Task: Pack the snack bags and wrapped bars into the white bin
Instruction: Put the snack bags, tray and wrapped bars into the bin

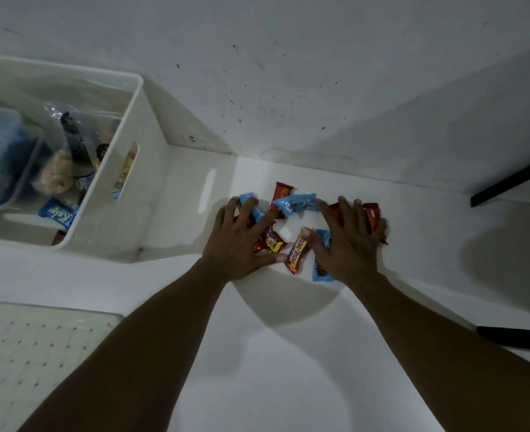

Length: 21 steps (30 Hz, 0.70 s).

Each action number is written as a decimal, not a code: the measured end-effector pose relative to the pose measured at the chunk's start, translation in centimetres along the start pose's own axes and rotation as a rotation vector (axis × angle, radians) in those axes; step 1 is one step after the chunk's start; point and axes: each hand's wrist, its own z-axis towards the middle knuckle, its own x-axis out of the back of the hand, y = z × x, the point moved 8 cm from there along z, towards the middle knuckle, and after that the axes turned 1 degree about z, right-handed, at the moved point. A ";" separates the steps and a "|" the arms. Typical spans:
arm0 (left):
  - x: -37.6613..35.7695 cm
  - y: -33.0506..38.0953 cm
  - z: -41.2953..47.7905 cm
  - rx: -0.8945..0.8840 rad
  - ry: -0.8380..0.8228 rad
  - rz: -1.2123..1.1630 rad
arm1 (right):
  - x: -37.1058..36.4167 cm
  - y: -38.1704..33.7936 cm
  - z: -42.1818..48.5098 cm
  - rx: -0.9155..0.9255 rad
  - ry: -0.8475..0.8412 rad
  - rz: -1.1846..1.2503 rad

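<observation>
Head view catches the gathering step: the left hand (238,240) and right hand (352,244) lie splayed and flat, gripping nothing, with fingertips resting on either side of a loose heap of bars (295,203) on the table (288,369) by the wall. The bin (101,219) stands near on the left, already holding snack bags (56,174) and a few bars. Next, I judge, both hands must draw inward to bunch the slippery wrappers, lift them over the bin's rim and release them inside without strays.
</observation>
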 end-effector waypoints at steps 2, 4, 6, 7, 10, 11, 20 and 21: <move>-0.1 -0.1 -0.2 0.006 0.011 0.013 | 0.3 -0.3 -0.6 0.033 0.024 0.048; -0.1 -0.4 -0.2 0.007 0.010 0.021 | 0.4 -0.9 -0.7 0.076 0.028 0.073; 0.1 -0.5 -0.1 -0.010 0.033 0.015 | 0.3 -1.9 -0.4 0.150 0.006 0.081; 0.3 -0.5 0.0 -0.023 0.050 0.013 | 0.3 -2.6 -0.3 0.202 -0.004 0.076; 0.8 -0.4 0.4 -0.062 0.072 0.009 | 0.1 -4.2 -0.3 0.326 -0.024 0.023; 0.7 -0.5 0.6 -0.070 0.065 0.008 | 0.0 -4.2 -0.3 0.339 -0.019 0.016; 0.6 0.6 2.8 -0.191 0.003 0.048 | 1.1 -1.7 -1.6 0.310 0.193 0.073; 0.4 1.1 3.1 -0.205 -0.029 0.066 | 1.2 -1.5 -1.8 0.309 0.207 0.065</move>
